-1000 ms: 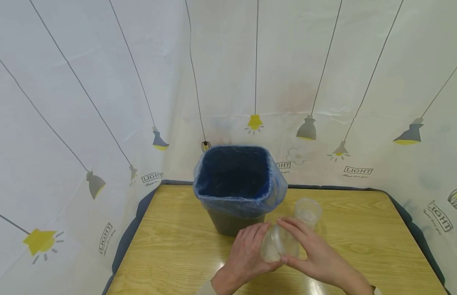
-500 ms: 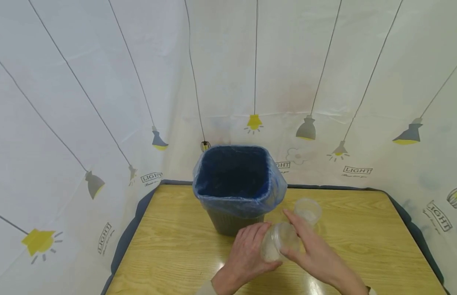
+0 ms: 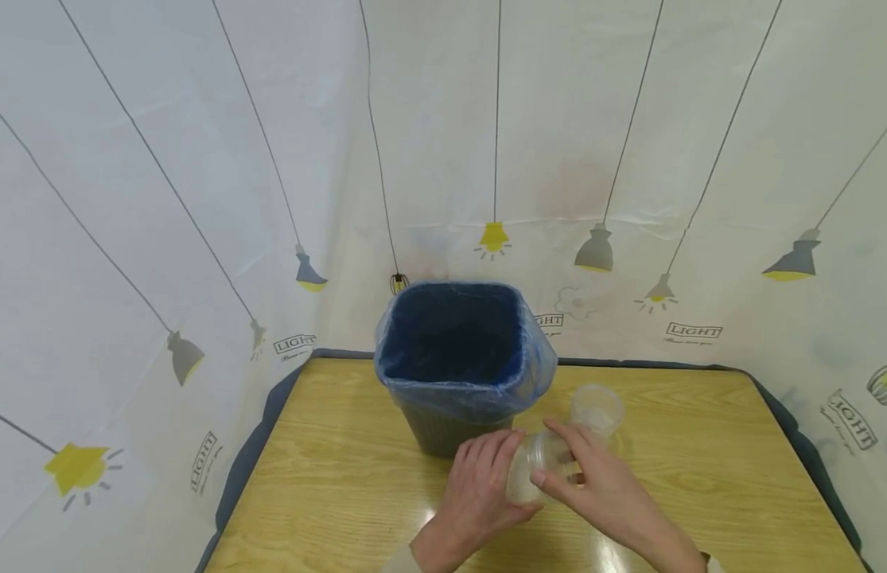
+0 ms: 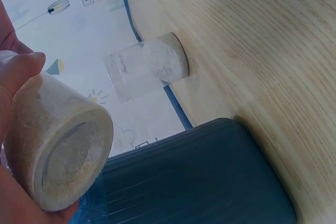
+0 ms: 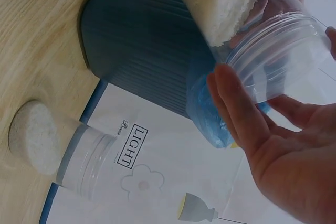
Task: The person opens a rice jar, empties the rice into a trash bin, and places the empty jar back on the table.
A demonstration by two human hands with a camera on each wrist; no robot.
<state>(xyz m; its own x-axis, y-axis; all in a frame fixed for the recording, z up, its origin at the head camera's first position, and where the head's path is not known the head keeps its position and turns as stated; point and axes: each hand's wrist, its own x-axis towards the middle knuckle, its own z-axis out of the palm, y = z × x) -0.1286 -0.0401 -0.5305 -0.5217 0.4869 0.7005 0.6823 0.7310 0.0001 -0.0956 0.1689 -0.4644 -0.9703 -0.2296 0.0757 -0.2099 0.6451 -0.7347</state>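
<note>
A clear plastic jar [image 3: 522, 475] with white, grainy contents lies tilted between both hands in front of the bin. My left hand [image 3: 477, 487] grips its body, and the jar's base [image 4: 73, 156] faces the left wrist camera. White grains are packed toward that base, as the right wrist view shows. At the other end is a clear ridged lid [image 5: 283, 51], with the fingers and thumb of my right hand [image 3: 602, 485] curled round its edge. Behind the right hand, a second clear jar [image 3: 597, 410] stands upright on the table, partly filled with white material.
A dark bin [image 3: 432, 430] lined with a blue plastic bag [image 3: 539, 374] stands at the middle of the wooden table [image 3: 328, 454], just beyond the hands. Pale cloth [image 3: 443, 159] printed with lamps encloses the back and sides.
My right fingers spread and shifted back off the lid half a second ago, then closed round its edge again. The left hand and its jar stay nearly in place.
</note>
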